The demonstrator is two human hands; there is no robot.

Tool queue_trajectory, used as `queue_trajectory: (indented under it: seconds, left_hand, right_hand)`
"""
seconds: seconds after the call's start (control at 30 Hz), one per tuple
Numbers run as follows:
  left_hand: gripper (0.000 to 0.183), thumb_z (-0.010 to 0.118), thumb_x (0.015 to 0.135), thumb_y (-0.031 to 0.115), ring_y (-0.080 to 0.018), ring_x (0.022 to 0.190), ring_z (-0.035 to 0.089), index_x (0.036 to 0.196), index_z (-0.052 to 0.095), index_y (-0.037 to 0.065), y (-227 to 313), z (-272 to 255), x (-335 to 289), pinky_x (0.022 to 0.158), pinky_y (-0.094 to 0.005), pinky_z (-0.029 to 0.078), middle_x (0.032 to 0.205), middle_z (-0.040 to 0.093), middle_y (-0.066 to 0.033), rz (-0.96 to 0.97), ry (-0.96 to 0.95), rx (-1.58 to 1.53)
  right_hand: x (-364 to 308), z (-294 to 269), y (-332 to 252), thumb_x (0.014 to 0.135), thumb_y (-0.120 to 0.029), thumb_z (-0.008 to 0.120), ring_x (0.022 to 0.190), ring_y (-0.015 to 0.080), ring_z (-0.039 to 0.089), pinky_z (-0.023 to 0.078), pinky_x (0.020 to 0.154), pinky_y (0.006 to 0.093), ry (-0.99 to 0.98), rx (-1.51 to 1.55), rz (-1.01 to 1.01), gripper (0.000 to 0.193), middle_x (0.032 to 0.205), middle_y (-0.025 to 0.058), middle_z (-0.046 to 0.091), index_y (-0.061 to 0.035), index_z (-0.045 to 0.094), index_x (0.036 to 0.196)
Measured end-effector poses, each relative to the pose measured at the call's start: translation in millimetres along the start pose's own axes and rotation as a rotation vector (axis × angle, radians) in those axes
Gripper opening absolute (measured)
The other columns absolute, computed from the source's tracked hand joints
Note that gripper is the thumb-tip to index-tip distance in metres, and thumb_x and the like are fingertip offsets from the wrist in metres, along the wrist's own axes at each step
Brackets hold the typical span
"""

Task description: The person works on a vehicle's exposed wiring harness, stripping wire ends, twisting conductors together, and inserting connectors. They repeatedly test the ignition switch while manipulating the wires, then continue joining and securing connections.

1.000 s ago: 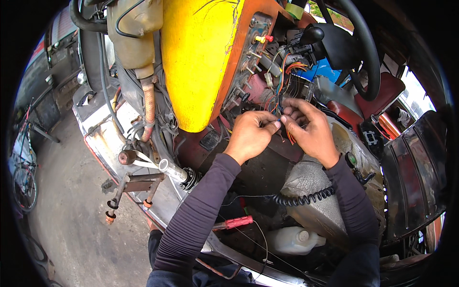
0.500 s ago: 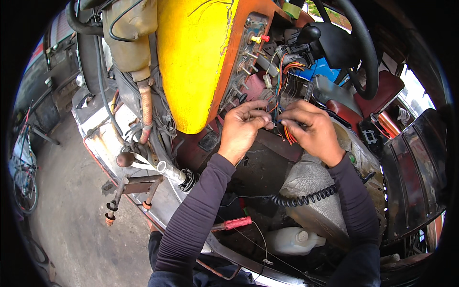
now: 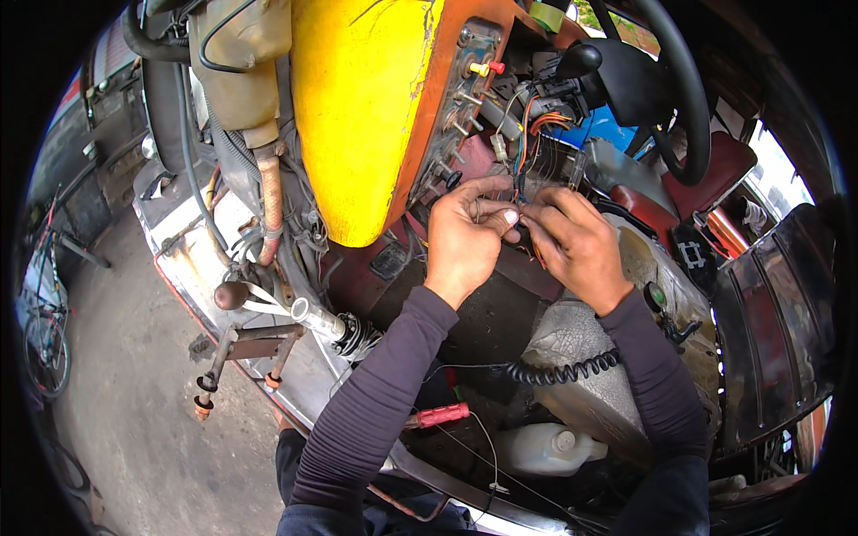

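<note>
A bundle of thin coloured wires hangs down from behind the steering wheel to my fingers. My left hand pinches the wires from the left, its thumb pressed against the fingers. From the right, my right hand grips the same wires, its fingertips almost touching the left thumb. Orange wire ends stick out below the right fingertips. The exact spot between my fingertips is hidden. Just beyond my hands, more orange wires loop beside a dark connector block.
A yellow panel with an orange edge bearing switches rises at the left. Below my hands lie a coiled black cable, a red-handled tool and a white plastic jug. A lever with a brown knob stands at left.
My left hand has shifted slightly right and turned, its thumb now over the wires. My right hand has come in closer, covering most of the orange wire ends that showed before.
</note>
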State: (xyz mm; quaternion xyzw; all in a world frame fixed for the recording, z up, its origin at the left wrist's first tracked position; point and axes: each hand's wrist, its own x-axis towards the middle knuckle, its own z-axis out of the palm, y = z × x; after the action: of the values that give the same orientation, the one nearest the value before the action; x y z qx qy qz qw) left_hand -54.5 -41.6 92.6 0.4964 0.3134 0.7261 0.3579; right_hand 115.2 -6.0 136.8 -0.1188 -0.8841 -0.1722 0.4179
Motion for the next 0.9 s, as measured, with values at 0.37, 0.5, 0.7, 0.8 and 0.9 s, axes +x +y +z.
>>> queue_trajectory:
  seconds: [0.37, 0.5, 0.7, 0.8, 0.9]
  left_hand:
    - [0.018, 0.072, 0.095, 0.004, -0.0069, 0.069, 0.06, 0.111, 0.074, -0.004, -4, -8, -3, 0.06, -0.0219, 0.05, 0.092, 0.073, -0.004, 0.015, -0.101, 0.192]
    - [0.013, 0.074, 0.092, 0.003, -0.0047, 0.06, 0.053, 0.103, 0.076, -0.004, -7, -1, -8, 0.061, -0.0217, 0.046, 0.082, 0.071, -0.001, 0.199, 0.003, 0.362]
    - [0.013, 0.076, 0.085, 0.001, -0.0068, 0.051, 0.045, 0.098, 0.077, -0.001, -9, 6, -12, 0.056, -0.0242, 0.042, 0.065, 0.061, -0.005, 0.544, 0.076, 0.563]
    - [0.012, 0.076, 0.085, 0.001, -0.0061, 0.051, 0.043, 0.097, 0.076, -0.001, -6, 11, -12, 0.053, -0.0249, 0.04, 0.062, 0.058, -0.0038, 0.498, 0.076, 0.52]
    - [0.01, 0.075, 0.089, 0.002, -0.0022, 0.057, 0.045, 0.097, 0.076, -0.003, -2, -2, -9, 0.053, -0.024, 0.039, 0.066, 0.058, 0.0015, 0.31, 0.044, 0.472]
  right_hand:
    - [-2, 5, 2, 0.085, -0.003, 0.072, 0.086, 0.0361, 0.067, 0.055, 0.076, 0.041, 0.065, 0.173, 0.157, 0.013, 0.093, 0.0147, 0.064, -0.0011, 0.069, 0.098]
    - [-2, 4, 1, 0.084, -0.004, 0.072, 0.084, 0.0372, 0.066, 0.054, 0.073, 0.0403, 0.075, 0.152, 0.157, 0.011, 0.089, 0.0145, 0.063, -0.0013, 0.069, 0.094]
    - [2, -1, 16, 0.088, -0.014, 0.071, 0.06, 0.0215, 0.065, 0.049, 0.053, 0.0343, -0.205, 0.857, 1.018, 0.016, 0.076, 0.0071, 0.065, 0.0005, 0.066, 0.081]
    - [-3, -10, 14, 0.094, -0.014, 0.066, 0.057, 0.0158, 0.063, 0.049, 0.05, 0.0312, -0.176, 1.16, 1.108, 0.017, 0.077, 0.0075, 0.067, 0.0023, 0.069, 0.092]
    - [-5, -12, 13, 0.092, -0.006, 0.066, 0.074, 0.0231, 0.069, 0.055, 0.064, 0.0352, -0.129, 0.674, 0.634, 0.018, 0.093, 0.0119, 0.068, 0.0014, 0.069, 0.109]
